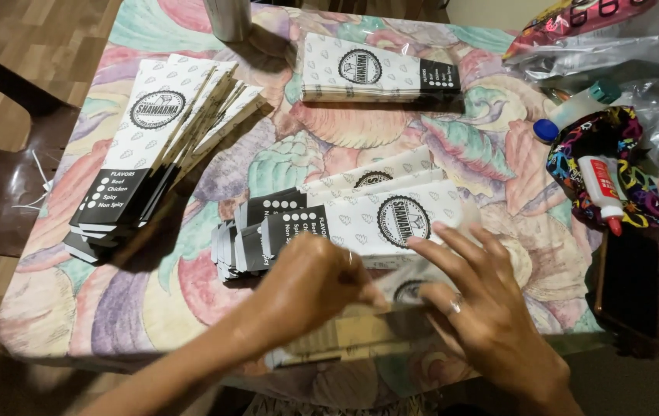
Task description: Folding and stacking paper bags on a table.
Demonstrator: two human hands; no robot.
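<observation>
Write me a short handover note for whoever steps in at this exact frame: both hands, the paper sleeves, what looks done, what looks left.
Left hand: closed, pinching the edge of the paper sleeve at the near table edge.
Right hand: open, fingers flat, pressing the same sleeve down.
Stacks: fanned stack far left, neat stack at the far edge, loose pile just beyond the hands.
Glue bottle lies on the patterned pouch, right.
Done: three piles set out. Left: the sleeve in hand; which piles are finished cannot be told.

On the surface (283,146), one sleeve stack (144,146) lies left, another (379,73) behind, a third (337,223) centre, the glue bottle (600,189) right.
</observation>
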